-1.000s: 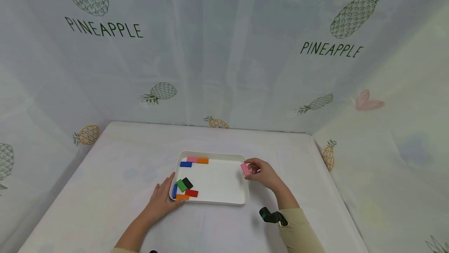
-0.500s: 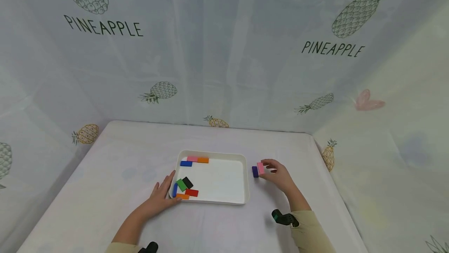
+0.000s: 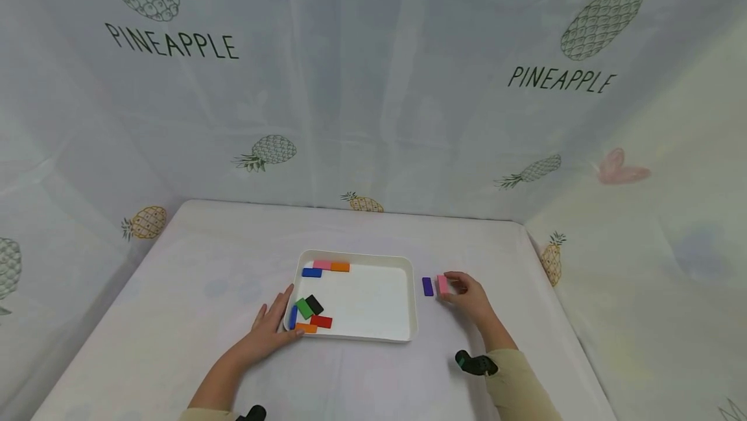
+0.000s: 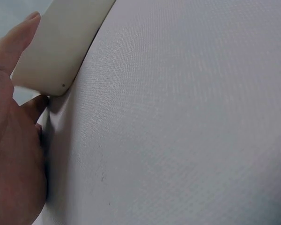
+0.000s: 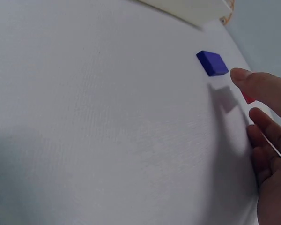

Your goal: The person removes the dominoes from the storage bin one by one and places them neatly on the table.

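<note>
My right hand (image 3: 470, 296) pinches a pink block (image 3: 442, 285) between thumb and fingertips, to the right of the white tray (image 3: 379, 304). A purple block (image 3: 428, 287) lies on the table between that block and the tray. In the right wrist view the thumb hides most of the pink block (image 5: 247, 97), and its shadow falls close to the purple block (image 5: 212, 63). At the tray's near left corner, my left hand (image 3: 265, 331) rests with extended fingers along the left side and the thumb at the front rim. The left wrist view shows this hand (image 4: 14, 145) against the tray wall (image 4: 65, 42).
Inside the tray, a pink block (image 3: 322, 264), an orange block (image 3: 340, 267) and a blue block (image 3: 312, 272) lie at the back left. A green block (image 3: 304, 308), a black block (image 3: 314, 305), a red block (image 3: 321, 322) and others cluster at the front left.
My right hand has moved right, from the tray's right edge onto the table beyond it. The purple block now lies released, and the pink one has shifted right, away from it. My left hand stays put.
</note>
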The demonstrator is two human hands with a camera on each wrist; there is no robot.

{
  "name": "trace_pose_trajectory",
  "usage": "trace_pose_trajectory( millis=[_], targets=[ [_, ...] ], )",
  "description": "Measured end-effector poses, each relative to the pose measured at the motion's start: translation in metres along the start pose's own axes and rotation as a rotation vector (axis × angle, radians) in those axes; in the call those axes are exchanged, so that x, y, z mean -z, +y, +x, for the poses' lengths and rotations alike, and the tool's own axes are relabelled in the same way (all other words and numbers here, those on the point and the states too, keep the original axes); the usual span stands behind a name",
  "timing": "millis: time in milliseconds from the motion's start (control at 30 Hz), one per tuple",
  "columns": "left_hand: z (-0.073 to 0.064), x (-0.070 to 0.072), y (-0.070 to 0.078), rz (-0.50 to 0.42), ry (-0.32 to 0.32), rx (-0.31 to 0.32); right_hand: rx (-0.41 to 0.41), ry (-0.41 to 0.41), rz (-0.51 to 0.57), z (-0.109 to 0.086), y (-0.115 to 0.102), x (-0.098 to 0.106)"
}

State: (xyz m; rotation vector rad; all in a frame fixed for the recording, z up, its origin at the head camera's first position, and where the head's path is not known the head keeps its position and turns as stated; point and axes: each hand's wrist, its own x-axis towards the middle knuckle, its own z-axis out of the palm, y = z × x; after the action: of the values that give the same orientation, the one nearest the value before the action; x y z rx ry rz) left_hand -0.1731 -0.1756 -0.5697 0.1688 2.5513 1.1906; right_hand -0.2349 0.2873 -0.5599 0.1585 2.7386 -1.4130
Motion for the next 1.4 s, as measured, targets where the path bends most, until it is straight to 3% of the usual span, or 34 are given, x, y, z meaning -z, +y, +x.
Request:
trace_pose_trajectory(
  millis=[267, 633, 1400],
  targets=[
    [0.0, 0.0, -0.001, -0.005, 0.002, -0.002, -0.026, 0.033, -0.027, -0.003, 0.005, -0.008],
    [0.001, -0.002, -0.003, -0.015, 0.007, 0.003, 0.047, 0.054, -0.051, -0.001, 0.009, -0.012],
    [-0.002, -0.001, 0.001, -0.025, 0.014, 0.005, 0.021, 0.04, -0.079, 0.002, 0.007, -0.014]
  ],
)
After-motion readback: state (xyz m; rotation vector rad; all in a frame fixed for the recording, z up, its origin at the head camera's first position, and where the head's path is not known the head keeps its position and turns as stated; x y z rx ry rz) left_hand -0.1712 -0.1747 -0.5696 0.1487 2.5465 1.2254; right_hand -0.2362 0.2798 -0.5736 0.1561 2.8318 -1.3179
